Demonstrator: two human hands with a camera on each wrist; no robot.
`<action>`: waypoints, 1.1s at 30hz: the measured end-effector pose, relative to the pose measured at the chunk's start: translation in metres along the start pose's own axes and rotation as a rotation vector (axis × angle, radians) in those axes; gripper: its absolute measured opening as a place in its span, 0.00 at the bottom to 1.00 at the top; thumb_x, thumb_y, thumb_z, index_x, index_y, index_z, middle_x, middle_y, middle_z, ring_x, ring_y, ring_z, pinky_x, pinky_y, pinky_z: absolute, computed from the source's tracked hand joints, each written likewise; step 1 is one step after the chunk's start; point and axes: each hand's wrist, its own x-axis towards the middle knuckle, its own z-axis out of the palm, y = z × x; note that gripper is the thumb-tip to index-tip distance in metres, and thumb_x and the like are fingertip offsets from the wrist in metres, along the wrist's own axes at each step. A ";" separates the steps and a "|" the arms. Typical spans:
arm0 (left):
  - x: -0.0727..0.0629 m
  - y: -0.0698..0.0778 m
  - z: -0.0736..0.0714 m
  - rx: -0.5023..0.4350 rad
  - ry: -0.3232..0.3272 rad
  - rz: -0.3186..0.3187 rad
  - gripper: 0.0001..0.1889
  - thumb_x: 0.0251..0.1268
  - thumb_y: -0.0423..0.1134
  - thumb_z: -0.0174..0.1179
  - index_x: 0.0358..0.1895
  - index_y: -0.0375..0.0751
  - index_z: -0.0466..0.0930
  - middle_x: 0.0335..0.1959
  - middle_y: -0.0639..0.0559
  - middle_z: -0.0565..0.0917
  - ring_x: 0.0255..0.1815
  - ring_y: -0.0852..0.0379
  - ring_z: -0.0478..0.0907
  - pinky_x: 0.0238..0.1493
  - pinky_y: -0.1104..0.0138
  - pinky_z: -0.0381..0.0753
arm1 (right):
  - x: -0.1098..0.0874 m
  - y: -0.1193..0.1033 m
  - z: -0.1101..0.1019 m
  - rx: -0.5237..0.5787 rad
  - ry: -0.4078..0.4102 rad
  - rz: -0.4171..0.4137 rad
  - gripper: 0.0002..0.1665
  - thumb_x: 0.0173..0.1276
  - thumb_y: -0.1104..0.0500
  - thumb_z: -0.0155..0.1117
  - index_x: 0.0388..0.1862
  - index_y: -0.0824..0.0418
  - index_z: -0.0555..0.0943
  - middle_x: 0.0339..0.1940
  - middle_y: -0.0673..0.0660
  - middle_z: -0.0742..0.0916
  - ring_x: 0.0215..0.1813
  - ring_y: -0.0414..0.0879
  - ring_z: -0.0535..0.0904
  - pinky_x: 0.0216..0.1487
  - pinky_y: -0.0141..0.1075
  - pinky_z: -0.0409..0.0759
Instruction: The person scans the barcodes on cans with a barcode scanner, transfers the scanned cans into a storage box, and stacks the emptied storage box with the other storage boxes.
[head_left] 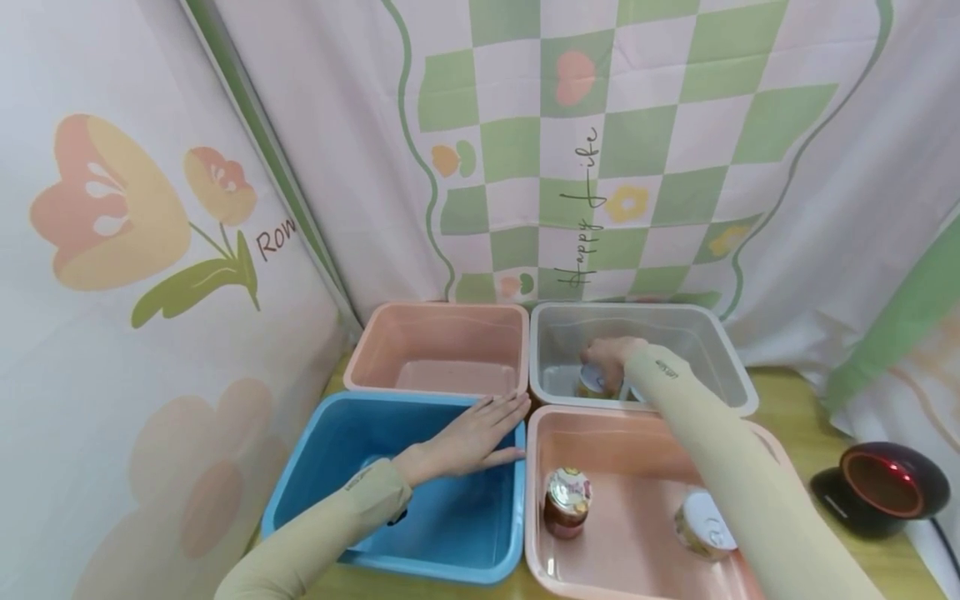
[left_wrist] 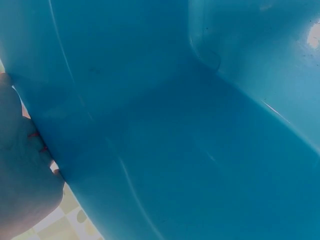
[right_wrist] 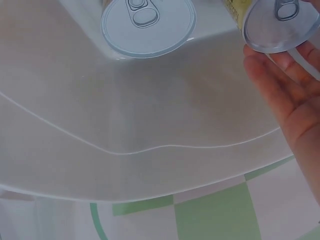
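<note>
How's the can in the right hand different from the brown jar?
The can has a plain, pale lid with a pull tab; the brown jar has a colorful patterned lid. The can's side is yellow, the jar's dark brown. The can is in the gray box, the jar in the front pink box. Both have round tops.

Left fingers (head_left: 506,414) stretch out straight while right fingers (right_wrist: 267,77) curve

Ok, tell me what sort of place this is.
Probably a makeshift indoor tabletop workspace, screened off with cloth. Printed curtains hang at the back and sides, four plastic bins stand together on a wood-toned surface, and a black device glows red at the right.
</note>
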 end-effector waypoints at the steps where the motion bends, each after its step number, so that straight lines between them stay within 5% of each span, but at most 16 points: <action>1: 0.000 0.000 0.000 0.001 0.002 0.001 0.39 0.77 0.62 0.42 0.81 0.46 0.43 0.83 0.52 0.49 0.84 0.52 0.45 0.83 0.52 0.51 | 0.001 0.000 0.001 0.000 -0.003 0.005 0.32 0.40 0.59 0.79 0.49 0.59 0.82 0.43 0.57 0.86 0.42 0.49 0.81 0.40 0.42 0.85; 6: -0.001 0.001 0.000 -0.007 -0.008 0.008 0.39 0.77 0.62 0.42 0.81 0.46 0.43 0.83 0.52 0.48 0.84 0.52 0.44 0.84 0.54 0.50 | 0.003 0.000 0.006 -0.014 -0.022 0.032 0.33 0.43 0.54 0.81 0.52 0.57 0.82 0.46 0.57 0.86 0.45 0.51 0.82 0.44 0.44 0.85; 15: -0.001 -0.001 0.000 0.002 -0.012 0.007 0.39 0.77 0.62 0.40 0.81 0.46 0.42 0.83 0.52 0.48 0.84 0.50 0.47 0.84 0.54 0.50 | -0.001 -0.002 -0.008 0.047 -0.009 0.017 0.44 0.54 0.57 0.77 0.69 0.66 0.71 0.67 0.69 0.77 0.69 0.67 0.72 0.69 0.61 0.72; 33: -0.002 0.002 -0.002 -0.030 -0.021 -0.006 0.39 0.77 0.62 0.41 0.81 0.46 0.42 0.83 0.52 0.47 0.84 0.51 0.45 0.84 0.54 0.49 | -0.023 -0.008 -0.025 -0.003 0.066 -0.002 0.43 0.55 0.54 0.77 0.69 0.61 0.71 0.68 0.64 0.77 0.69 0.63 0.73 0.69 0.59 0.73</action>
